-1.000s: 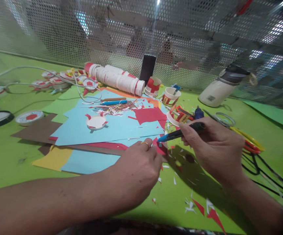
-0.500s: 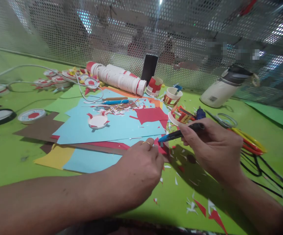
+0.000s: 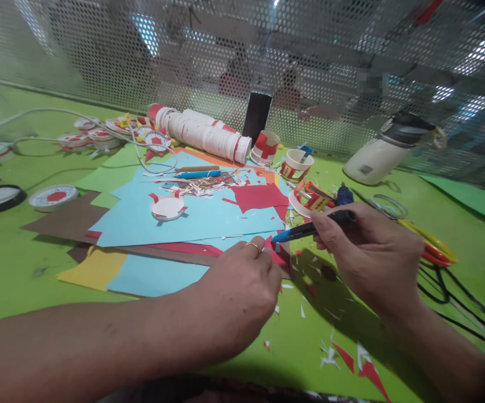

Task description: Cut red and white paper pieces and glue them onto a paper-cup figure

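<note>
Barely any motion since 1.0 s ago: both hands hold the same pose, view drifted slightly, pen tip sits at the same spot on the red scrap.

Head view:
- Right hand [image 3: 372, 257] grips a black marker [image 3: 316, 226] with a blue tip, fingers closed round the barrel, tip pointing left and down onto a small red paper piece [image 3: 276, 253].
- Left hand [image 3: 236, 296] is curled, fingertips pinching that red paper piece at its near edge; gold ring [image 3: 251, 245] on one finger. Piece lies at the right corner of the paper stack, on the green table [image 3: 24, 268].
- Paper stack: light blue sheet [image 3: 192, 221] on top, brown, yellow and red sheets under it. White paper disc with red tabs [image 3: 167, 207] sits on the blue sheet.
- Behind: lying stack of paper cups [image 3: 203, 134], dark phone [image 3: 256, 116] upright against the perforated screen, two decorated cups [image 3: 295, 164] beside it.
- Right of the hands: scissors with yellow-red handles [image 3: 419, 238], white bottle [image 3: 383, 151] on its side.
- Red and white offcuts [image 3: 351, 355] litter the table near the right wrist.
</note>
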Demonstrator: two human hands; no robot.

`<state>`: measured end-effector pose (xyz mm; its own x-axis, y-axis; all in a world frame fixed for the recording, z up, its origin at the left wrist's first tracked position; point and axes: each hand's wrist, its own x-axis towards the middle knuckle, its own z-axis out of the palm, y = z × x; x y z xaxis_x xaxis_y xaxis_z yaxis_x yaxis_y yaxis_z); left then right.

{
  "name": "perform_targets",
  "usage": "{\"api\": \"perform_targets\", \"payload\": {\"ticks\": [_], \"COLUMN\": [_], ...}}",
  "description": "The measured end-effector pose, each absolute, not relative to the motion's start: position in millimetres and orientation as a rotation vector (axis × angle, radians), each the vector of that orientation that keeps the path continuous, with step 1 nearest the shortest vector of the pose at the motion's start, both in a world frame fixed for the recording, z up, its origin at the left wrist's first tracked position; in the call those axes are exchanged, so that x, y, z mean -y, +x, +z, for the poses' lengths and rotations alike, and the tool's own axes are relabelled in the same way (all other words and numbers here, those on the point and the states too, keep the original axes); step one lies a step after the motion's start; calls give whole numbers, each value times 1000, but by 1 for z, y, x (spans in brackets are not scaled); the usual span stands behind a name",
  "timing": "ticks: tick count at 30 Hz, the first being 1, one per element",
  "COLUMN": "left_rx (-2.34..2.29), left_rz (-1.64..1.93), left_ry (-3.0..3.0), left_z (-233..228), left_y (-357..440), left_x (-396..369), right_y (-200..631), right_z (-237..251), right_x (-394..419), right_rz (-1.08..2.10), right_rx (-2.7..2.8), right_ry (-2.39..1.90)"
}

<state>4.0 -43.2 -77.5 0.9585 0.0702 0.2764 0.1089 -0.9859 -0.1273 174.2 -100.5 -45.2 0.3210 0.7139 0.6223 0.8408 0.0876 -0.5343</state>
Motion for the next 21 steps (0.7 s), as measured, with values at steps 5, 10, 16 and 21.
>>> {"api": "perform_targets", "payload": {"ticks": [5, 10, 16, 21], "left_rx": [123, 113, 146, 157], "left_rz": [-420, -411, -426, -439], "left_ry": [-2950, -2951, -2963, -2960], "left_z": [-78, -77, -77, -76], "left_y": [4, 4, 4, 5], "left_x": [43, 43, 44, 44], "right_y": [174, 176, 176, 180], "right_z": [-46, -48, -43, -40], "right_x": [101, 101, 97, 93], "right_rz": [-152, -136, -122, -82], "right_rx": [1449, 1454, 1496, 1526], "right_ry": [-1654, -1655, -1645, -1687]}}
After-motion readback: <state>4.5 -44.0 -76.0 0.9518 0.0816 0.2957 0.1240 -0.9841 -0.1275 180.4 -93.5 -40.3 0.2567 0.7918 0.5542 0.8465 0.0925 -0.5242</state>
